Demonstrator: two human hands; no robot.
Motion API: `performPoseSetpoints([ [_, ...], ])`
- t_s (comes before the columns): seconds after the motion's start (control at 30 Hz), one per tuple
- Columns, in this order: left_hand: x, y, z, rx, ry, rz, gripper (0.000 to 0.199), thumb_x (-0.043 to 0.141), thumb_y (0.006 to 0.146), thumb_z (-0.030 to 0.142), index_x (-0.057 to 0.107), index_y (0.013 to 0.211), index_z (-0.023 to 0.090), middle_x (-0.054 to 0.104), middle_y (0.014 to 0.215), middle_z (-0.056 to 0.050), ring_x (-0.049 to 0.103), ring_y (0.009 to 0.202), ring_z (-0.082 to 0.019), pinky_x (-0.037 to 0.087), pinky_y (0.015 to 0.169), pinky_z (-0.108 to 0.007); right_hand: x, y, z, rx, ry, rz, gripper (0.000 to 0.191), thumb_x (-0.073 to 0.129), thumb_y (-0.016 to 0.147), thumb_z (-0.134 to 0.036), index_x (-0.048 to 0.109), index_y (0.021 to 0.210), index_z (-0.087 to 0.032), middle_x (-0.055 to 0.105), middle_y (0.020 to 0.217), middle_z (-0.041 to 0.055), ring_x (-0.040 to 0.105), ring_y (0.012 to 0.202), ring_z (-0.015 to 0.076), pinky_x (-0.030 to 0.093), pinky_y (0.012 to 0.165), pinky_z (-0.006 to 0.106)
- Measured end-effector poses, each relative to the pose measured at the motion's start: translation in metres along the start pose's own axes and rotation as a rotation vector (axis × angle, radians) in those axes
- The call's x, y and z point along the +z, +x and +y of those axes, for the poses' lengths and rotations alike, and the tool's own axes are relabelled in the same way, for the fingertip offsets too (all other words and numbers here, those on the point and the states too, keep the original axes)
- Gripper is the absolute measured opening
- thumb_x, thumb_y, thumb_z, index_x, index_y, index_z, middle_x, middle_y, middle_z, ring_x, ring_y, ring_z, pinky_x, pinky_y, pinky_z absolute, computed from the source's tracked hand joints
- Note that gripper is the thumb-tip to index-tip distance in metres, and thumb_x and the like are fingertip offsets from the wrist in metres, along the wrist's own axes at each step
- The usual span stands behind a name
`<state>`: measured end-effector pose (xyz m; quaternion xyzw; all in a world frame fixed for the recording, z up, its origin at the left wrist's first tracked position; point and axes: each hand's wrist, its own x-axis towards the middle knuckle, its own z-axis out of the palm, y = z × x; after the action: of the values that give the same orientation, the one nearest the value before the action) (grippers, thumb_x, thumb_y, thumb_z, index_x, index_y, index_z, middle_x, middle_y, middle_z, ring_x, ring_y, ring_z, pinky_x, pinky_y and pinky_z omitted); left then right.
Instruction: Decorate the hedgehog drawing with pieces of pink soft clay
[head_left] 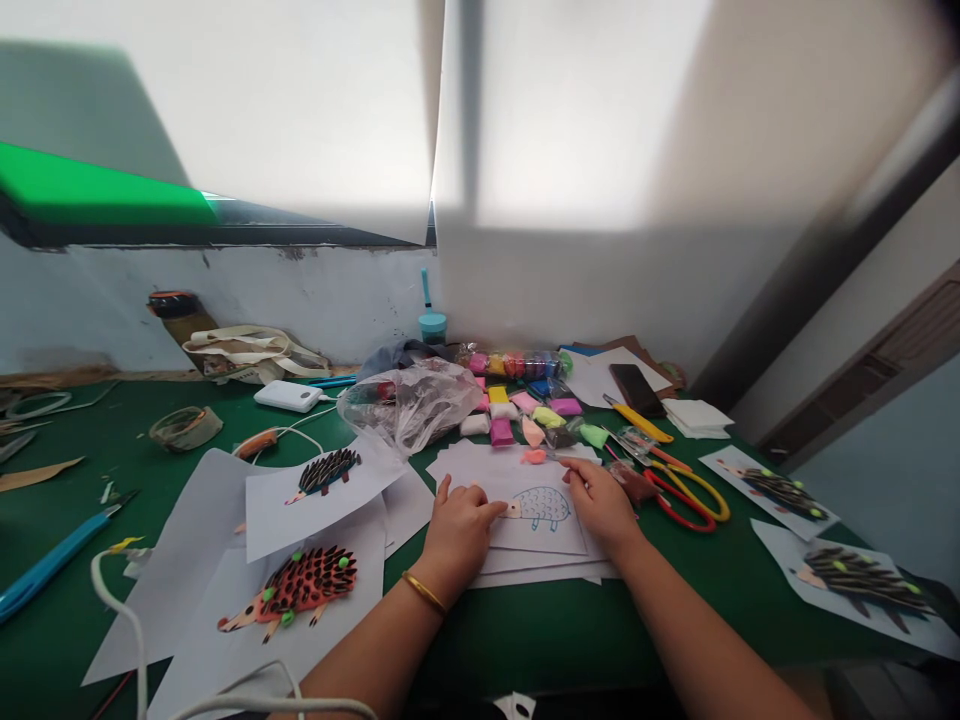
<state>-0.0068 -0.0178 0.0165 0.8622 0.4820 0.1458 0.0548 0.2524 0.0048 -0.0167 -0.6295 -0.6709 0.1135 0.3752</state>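
Observation:
A sheet of paper (551, 541) with a hedgehog drawn in blue outline lies on a stack of white sheets in front of me. The drawing's face (514, 508) is filled in a pale peach colour. My left hand (465, 522) rests on the sheet's left side, its index fingertip at the hedgehog's snout and its thumb side raised. Over the upper right edge of the sheet lies my right hand (600, 500), fingers bent, fingertips near the paper; whether they pinch anything is too small to tell. A bit of orange-pink clay (533, 457) sits at the stack's top edge.
Coloured clay packets (502, 431) and a clear plastic bag (420, 400) lie behind the stack. Red scissors (679, 503), yellow scissors (709, 490), a yellow cutter (641, 420) and a dark phone (637, 389) are at right. Finished hedgehog pictures (311, 585) lie on both sides; a blue cutter (56, 562) is far left.

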Motion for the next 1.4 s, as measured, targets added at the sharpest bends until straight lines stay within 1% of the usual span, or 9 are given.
performPoseSetpoints([
  [0.1, 0.003, -0.001, 0.001, 0.012, 0.038, -0.002, 0.04, 0.047, 0.092, 0.013, 0.068, 0.114, 0.039, 0.059, 0.098, -0.001, 0.055, 0.094, -0.02, 0.019, 0.114, -0.061, -0.001, -0.001, -0.002, 0.039, 0.003, -0.017, 0.038, 0.038, 0.09, -0.027, 0.067, 0.113, -0.019, 0.072, 0.094, 0.0066, 0.065, 0.094, 0.0245, 0.05, 0.083, 0.039],
  [0.23, 0.006, -0.001, 0.002, 0.024, 0.064, 0.012, 0.036, 0.045, 0.095, 0.017, 0.067, 0.114, 0.038, 0.056, 0.098, -0.002, 0.052, 0.095, -0.02, 0.017, 0.114, -0.062, -0.002, -0.002, -0.004, 0.061, 0.021, -0.047, 0.038, 0.039, 0.09, -0.029, 0.068, 0.112, -0.018, 0.073, 0.096, 0.0068, 0.066, 0.093, 0.0237, 0.051, 0.083, 0.037],
  [0.4, 0.01, -0.001, 0.001, 0.042, 0.1, 0.038, 0.035, 0.045, 0.095, 0.017, 0.066, 0.116, 0.037, 0.055, 0.098, -0.002, 0.051, 0.095, -0.021, 0.018, 0.114, -0.063, -0.002, -0.002, -0.006, 0.092, 0.022, -0.097, 0.038, 0.04, 0.09, -0.029, 0.068, 0.112, -0.019, 0.073, 0.1, 0.0062, 0.066, 0.098, 0.0231, 0.05, 0.086, 0.036],
  [0.67, 0.012, -0.001, 0.001, 0.046, 0.11, 0.056, 0.033, 0.047, 0.094, 0.017, 0.066, 0.114, 0.036, 0.054, 0.098, -0.003, 0.05, 0.095, -0.021, 0.018, 0.113, -0.062, -0.002, -0.002, -0.007, 0.115, -0.009, -0.146, 0.037, 0.04, 0.09, -0.029, 0.069, 0.112, -0.022, 0.074, 0.102, 0.0045, 0.066, 0.101, 0.0232, 0.05, 0.084, 0.035],
  [0.73, 0.012, -0.001, 0.002, 0.041, 0.115, 0.059, 0.036, 0.046, 0.093, 0.014, 0.065, 0.116, 0.035, 0.055, 0.099, -0.003, 0.05, 0.095, -0.021, 0.018, 0.113, -0.062, -0.001, -0.002, -0.008, 0.12, -0.013, -0.148, 0.037, 0.041, 0.09, -0.03, 0.069, 0.112, -0.022, 0.074, 0.103, 0.0043, 0.066, 0.101, 0.0233, 0.05, 0.085, 0.036],
  [0.87, 0.016, -0.001, 0.002, 0.028, 0.131, 0.061, 0.048, 0.042, 0.092, 0.008, 0.057, 0.127, 0.036, 0.056, 0.102, -0.003, 0.05, 0.099, -0.022, 0.018, 0.113, -0.062, -0.002, -0.002, -0.01, 0.117, -0.025, -0.152, 0.037, 0.041, 0.09, -0.03, 0.07, 0.112, -0.022, 0.074, 0.105, 0.0047, 0.066, 0.102, 0.0232, 0.05, 0.087, 0.036],
  [1.17, 0.019, 0.003, 0.002, 0.026, 0.128, 0.034, 0.04, 0.045, 0.094, 0.016, 0.06, 0.124, 0.037, 0.054, 0.102, -0.005, 0.049, 0.102, -0.024, 0.022, 0.111, -0.063, -0.002, -0.002, -0.013, 0.109, -0.052, -0.152, 0.037, 0.042, 0.09, -0.031, 0.071, 0.111, -0.022, 0.072, 0.114, 0.006, 0.064, 0.108, 0.0243, 0.048, 0.092, 0.038],
  [1.27, 0.019, 0.003, 0.002, 0.02, 0.105, 0.037, 0.042, 0.045, 0.093, 0.015, 0.06, 0.125, 0.037, 0.054, 0.102, -0.004, 0.049, 0.1, -0.024, 0.024, 0.11, -0.063, -0.002, -0.002, -0.011, 0.116, -0.042, -0.156, 0.037, 0.042, 0.09, -0.031, 0.071, 0.112, -0.022, 0.073, 0.112, 0.0061, 0.065, 0.106, 0.024, 0.049, 0.09, 0.037],
  [1.4, 0.019, 0.001, 0.002, 0.032, 0.114, 0.069, 0.048, 0.043, 0.092, 0.009, 0.056, 0.129, 0.038, 0.055, 0.1, -0.003, 0.049, 0.098, -0.021, 0.02, 0.113, -0.062, -0.001, -0.002, -0.009, 0.113, -0.031, -0.156, 0.038, 0.041, 0.09, -0.03, 0.071, 0.113, -0.022, 0.073, 0.108, 0.0059, 0.065, 0.105, 0.0232, 0.05, 0.088, 0.036],
])
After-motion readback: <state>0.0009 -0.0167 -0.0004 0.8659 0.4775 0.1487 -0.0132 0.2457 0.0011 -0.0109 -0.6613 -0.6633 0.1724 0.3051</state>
